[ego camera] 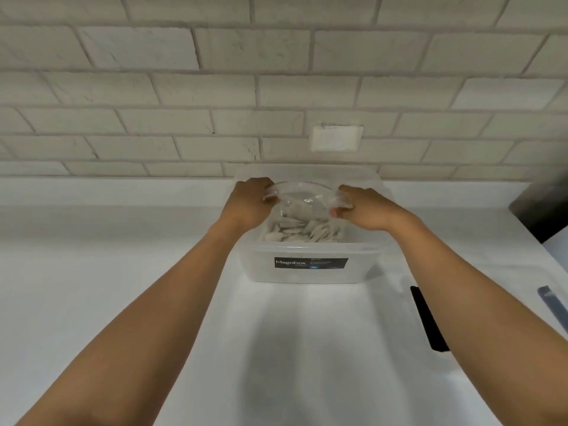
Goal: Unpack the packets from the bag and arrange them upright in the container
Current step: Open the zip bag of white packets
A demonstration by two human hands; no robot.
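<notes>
A clear plastic packet (302, 207) of pale pieces hangs inside a translucent container (310, 272) with a black "Megabox" label, which stands on the white counter by the wall. My left hand (250, 201) grips the packet's top left corner. The top right corner is pinched in my right hand (362, 207). Between the two hands the packet's top edge is stretched and bowed open. Its lower part, full of pale pieces, rests low in the container. No separate bag shows.
A brick wall with a white plate (336, 139) rises right behind the container. A dark appliance (541, 210) stands at the right edge. A black slot or handle (427, 318) and a grey strip (553, 302) lie on the counter at right.
</notes>
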